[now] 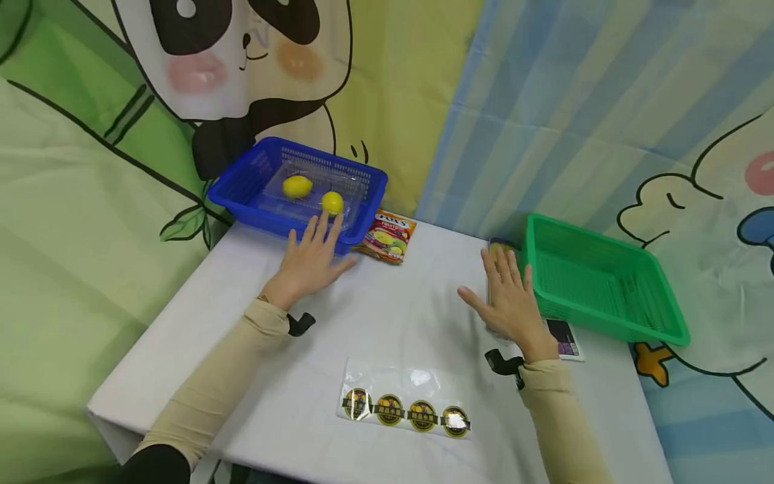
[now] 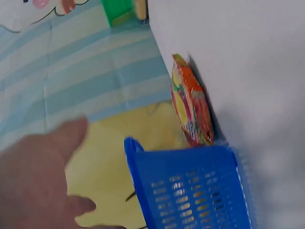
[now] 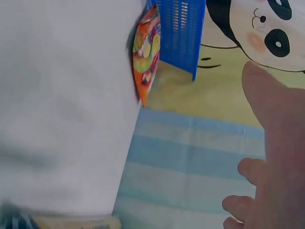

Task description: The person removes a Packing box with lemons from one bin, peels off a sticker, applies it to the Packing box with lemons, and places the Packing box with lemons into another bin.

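Note:
My left hand (image 1: 308, 262) is spread flat in the air, its fingertips overlapping the near rim of the blue basket (image 1: 242, 205) in the head view. In that basket sits a clear plastic tray (image 1: 272, 195) with two yellow lemons (image 1: 297, 187). My right hand (image 1: 510, 302), fingers also straight and parted, hovers left of the green basket (image 1: 605, 326). Neither hand holds anything. A transparent sheet with several round black-and-gold stickers (image 1: 389, 410) lies near the table's front edge, between the forearms.
An orange candy bag (image 1: 390, 235) lies just right of the blue basket. Partly hidden behind my right hand and wrist are a flat package (image 1: 565, 339) with a dark label and another item (image 1: 502, 243) by the green basket. Printed curtains (image 1: 453, 134) stand behind the white table (image 1: 181, 316).

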The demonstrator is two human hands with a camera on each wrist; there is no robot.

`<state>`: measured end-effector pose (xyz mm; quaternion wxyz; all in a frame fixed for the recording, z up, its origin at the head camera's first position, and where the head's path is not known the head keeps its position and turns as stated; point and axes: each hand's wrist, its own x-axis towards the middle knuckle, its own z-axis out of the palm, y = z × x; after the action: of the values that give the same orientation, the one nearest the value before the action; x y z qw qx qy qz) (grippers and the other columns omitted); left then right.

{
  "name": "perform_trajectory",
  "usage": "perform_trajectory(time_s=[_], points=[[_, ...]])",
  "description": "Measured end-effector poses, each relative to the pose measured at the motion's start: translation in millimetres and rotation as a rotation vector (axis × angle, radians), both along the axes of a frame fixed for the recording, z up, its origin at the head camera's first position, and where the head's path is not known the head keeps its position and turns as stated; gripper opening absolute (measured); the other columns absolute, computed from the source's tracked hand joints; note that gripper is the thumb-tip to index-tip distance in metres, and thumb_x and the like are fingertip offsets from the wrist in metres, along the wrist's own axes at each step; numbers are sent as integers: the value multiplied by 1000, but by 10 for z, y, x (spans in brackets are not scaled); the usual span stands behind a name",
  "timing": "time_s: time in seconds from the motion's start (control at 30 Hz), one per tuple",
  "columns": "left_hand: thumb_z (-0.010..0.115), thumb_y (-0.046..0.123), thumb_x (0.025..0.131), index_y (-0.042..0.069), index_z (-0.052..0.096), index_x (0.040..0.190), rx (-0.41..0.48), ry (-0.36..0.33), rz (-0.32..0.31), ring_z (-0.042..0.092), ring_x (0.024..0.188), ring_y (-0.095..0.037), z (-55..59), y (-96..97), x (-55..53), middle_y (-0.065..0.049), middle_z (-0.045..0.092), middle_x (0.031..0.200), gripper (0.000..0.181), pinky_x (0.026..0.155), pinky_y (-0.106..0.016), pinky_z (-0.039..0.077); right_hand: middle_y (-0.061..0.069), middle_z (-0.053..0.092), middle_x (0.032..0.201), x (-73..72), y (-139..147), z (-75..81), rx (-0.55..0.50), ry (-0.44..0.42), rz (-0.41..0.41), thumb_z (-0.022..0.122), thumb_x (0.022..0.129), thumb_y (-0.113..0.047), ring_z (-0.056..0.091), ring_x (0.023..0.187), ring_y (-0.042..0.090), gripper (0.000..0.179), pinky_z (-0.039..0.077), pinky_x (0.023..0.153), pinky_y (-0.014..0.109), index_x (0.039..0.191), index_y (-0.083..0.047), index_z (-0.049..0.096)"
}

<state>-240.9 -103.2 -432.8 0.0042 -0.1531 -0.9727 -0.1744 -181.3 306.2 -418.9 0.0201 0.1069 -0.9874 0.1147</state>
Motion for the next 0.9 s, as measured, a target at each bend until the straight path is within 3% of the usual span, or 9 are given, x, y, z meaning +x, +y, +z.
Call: perform_trajectory(time_s=[0.07,0.13,0.2,0.27,0.33,0.43,0.57,0.73,0.9], points=[[53,50,106,1,34,158,116,44,72,36,147,-49,67,-90,-65,-32,34,161,75,118,-70,31,13,-4,176,-57,-95,0,-25,11,14,48,100,-72,-9,163,36,95,-9,127,67,169,-26,2],[59,30,104,-8,56,130,232,123,138,54,121,-48,153,-191,-140,-33,55,133,46,103,-62,47,17,2,176,-120,-217,22,-67,18,30,50,102,-67,0,163,40,90,-1,128,68,170,-23,9],[59,16,99,-8,60,102,316,185,197,55,100,-43,242,-300,-238,-27,58,108,24,87,-56,50,21,12,174,-195,-377,68,-118,28,48,53,104,-60,13,160,44,84,11,127,68,168,-17,19],[59,13,97,-5,60,93,353,203,247,54,92,-39,335,-415,-353,-22,56,100,18,81,-52,48,23,22,171,-281,-572,138,-184,23,66,55,106,-52,24,157,46,77,23,124,68,165,-12,28],[61,17,96,-2,58,94,353,152,277,52,93,-36,419,-542,-475,-19,54,99,19,80,-50,47,23,31,168,-387,-788,215,-256,15,85,56,107,-46,32,153,45,70,31,121,66,162,-10,35],[63,24,97,-1,55,99,358,-2,300,50,98,-36,505,-739,-654,-19,53,104,27,85,-51,45,20,40,163,-572,-1118,325,-368,-15,123,57,107,-41,41,149,40,63,39,119,60,159,-9,40],[65,30,98,-4,50,110,384,-173,335,45,114,-40,523,-946,-827,-23,49,122,39,97,-55,42,15,51,156,-823,-1538,414,-502,-68,135,61,106,-38,53,139,35,58,51,110,52,155,-10,47],[67,39,97,-9,37,141,391,-249,363,30,146,-48,455,-1103,-971,-34,30,155,72,118,-63,35,10,55,153,-1050,-2115,471,-622,-145,63,64,104,-36,61,132,29,54,56,103,44,151,-13,52],[68,51,95,-4,5,163,396,-309,356,12,157,-50,376,-1132,-1079,-33,6,170,108,124,-68,21,15,48,157,-1207,-2573,465,-594,-185,26,58,107,-39,53,139,27,59,51,111,42,156,-10,43]])
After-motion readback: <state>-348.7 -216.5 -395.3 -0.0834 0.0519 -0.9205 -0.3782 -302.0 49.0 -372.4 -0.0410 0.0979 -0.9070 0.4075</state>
